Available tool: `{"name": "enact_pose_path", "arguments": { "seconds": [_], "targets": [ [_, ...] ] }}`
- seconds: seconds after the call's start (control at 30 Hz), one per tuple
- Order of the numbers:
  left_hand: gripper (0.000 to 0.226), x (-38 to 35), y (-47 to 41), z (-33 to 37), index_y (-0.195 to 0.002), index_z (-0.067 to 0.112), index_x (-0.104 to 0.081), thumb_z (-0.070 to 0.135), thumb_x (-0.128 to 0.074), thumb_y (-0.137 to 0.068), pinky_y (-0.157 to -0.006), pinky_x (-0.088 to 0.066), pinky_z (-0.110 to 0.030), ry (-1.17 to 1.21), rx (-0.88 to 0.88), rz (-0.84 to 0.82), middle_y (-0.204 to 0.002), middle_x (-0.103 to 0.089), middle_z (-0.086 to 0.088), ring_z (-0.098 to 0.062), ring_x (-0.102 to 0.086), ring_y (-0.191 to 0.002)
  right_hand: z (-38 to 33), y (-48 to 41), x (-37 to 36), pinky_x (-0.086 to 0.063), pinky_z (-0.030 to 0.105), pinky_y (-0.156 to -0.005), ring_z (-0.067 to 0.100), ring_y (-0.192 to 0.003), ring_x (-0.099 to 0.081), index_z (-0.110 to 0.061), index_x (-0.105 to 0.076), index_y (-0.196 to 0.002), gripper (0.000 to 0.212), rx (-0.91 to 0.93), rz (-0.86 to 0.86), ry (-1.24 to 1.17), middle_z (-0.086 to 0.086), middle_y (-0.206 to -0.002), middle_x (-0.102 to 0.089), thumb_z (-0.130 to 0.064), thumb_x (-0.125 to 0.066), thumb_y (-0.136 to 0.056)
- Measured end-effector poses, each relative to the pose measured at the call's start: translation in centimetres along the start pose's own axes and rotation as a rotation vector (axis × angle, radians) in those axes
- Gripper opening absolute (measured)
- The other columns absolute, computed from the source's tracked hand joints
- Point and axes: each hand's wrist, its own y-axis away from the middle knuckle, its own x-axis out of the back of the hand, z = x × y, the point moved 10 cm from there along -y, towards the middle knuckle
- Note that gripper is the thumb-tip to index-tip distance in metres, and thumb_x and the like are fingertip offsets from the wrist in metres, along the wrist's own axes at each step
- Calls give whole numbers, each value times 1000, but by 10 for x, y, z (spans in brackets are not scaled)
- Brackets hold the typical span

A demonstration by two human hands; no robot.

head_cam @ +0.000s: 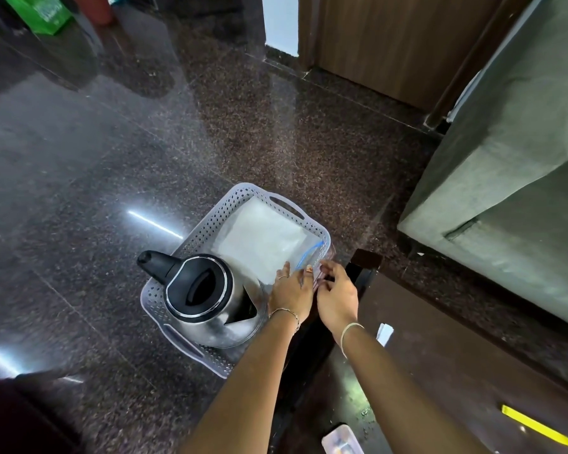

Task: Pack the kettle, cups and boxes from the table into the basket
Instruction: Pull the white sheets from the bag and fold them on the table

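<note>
A pale perforated basket point(197, 237) stands on the dark floor beside the table corner. A steel kettle point(210, 306) with a black lid and spout sits upright in the basket's near half. A clear plastic box point(263, 237) with white contents and a blue line at its edge fills the far half. My left hand point(291, 294) lies on the box's near edge with fingers spread forward. My right hand point(336, 298) curls around the same clear edge at the basket's right rim. Both hands hold that clear plastic; what lies under them is hidden.
A dark wooden table point(456, 355) fills the lower right, with a white paper scrap point(384, 334), a yellow strip point(536, 425) and a small white container point(341, 440) on it. A grey-green sofa point(505, 191) stands at right. A green bag point(40, 13) sits at the far left.
</note>
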Motion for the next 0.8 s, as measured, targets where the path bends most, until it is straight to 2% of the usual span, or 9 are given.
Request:
{"name": "enact_pose_path", "arguments": {
  "seconds": [0.07,0.13,0.3,0.47,0.57,0.7,0.77,0.8],
  "targets": [
    [53,1,0,3,-146,12,-38,39,-28,-102,-117,-21,-39,-7,-4,-7,-160,-23,-6,-23,-19,-147,0,0,0,-47,32,-98,18,-110,-60,-20,-58,-124,42,-3,-1,-7,2,-123,-64,-2,-51,-87],
    [52,9,1,7,-146,4,-34,32,-32,-102,-118,-19,-35,71,-6,37,-157,-29,-12,-23,-22,-146,-2,1,1,-47,35,-101,19,-112,-60,-18,-58,-126,42,0,-2,0,3,-124,-63,-1,-50,-87],
    [44,51,17,14,-136,2,-49,16,-48,-94,-109,-28,-27,254,12,258,-141,-50,-16,-26,-43,-134,-12,5,3,-47,31,-99,16,-107,-61,-22,-55,-129,43,5,-18,-22,-2,-126,-62,-5,-52,-90],
    [37,93,37,35,-126,8,-60,9,-49,-91,-101,-34,-26,289,-36,408,-131,-59,-10,-23,-52,-124,-37,12,9,-43,18,-87,11,-105,-61,-22,-55,-129,41,51,-23,-57,-6,-125,-61,-7,-52,-91],
    [36,115,53,47,-121,12,-64,4,-49,-89,-99,-40,-29,316,-83,457,-126,-63,-7,-23,-57,-118,-58,21,16,-44,15,-82,5,-98,-61,-25,-56,-126,37,82,-8,-102,-8,-120,-64,-12,-54,-91],
    [37,139,78,64,-117,15,-67,1,-49,-87,-95,-43,-28,303,-146,499,-120,-67,-7,-24,-60,-111,-89,37,33,-40,0,-68,-5,-90,-60,-23,-58,-121,30,132,43,-186,-9,-116,-64,-28,-60,-92],
    [36,148,92,73,-115,17,-68,3,-52,-86,-93,-46,-29,307,-162,496,-117,-68,-5,-23,-62,-106,-104,48,44,-43,1,-70,-6,-88,-59,-25,-57,-120,31,156,59,-219,-11,-114,-62,-33,-62,-90],
    [36,153,100,78,-113,19,-69,4,-53,-85,-92,-47,-30,312,-174,493,-116,-69,-4,-22,-63,-103,-112,55,51,-46,6,-75,-4,-89,-60,-26,-57,-119,31,172,65,-237,-12,-113,-62,-34,-63,-90]
  ]
}}
